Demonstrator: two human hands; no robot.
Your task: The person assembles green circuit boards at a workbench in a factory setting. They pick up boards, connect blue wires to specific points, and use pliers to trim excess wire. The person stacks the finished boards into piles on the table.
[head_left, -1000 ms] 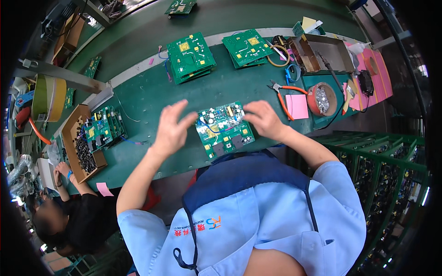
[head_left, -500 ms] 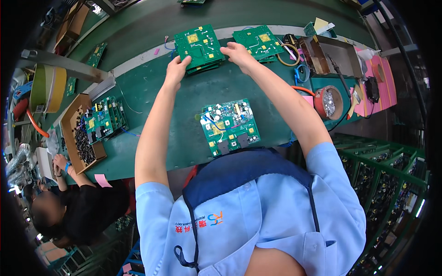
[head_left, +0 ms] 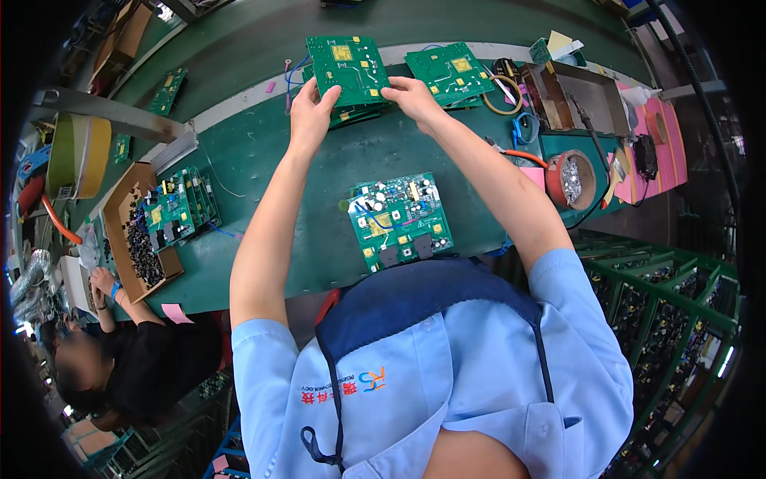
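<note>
A green circuit board (head_left: 348,70), with its yellow-patched side up, is held between my hands at the far side of the bench. My left hand (head_left: 313,113) grips its near left corner, thumb on top. At its near right corner, my right hand (head_left: 410,97) pinches the edge. More green boards (head_left: 363,112) lie underneath, mostly covered by the held one. Just right of my right hand sits another stack of boards (head_left: 449,72). A board fitted with components and a blue wire (head_left: 400,217) lies close to my body, between my forearms.
On the left, a cardboard box of small black parts (head_left: 145,254) stands beside upright boards (head_left: 182,209). To the right are an open box (head_left: 586,100), a round container of silvery bits (head_left: 571,179) and a soldering iron (head_left: 586,128). A co-worker (head_left: 136,351) sits at lower left.
The held board has lifted and shifted off the stack beneath it, its near edge now apart from the lower boards. My left hand has moved slightly right and turned around the corner.
</note>
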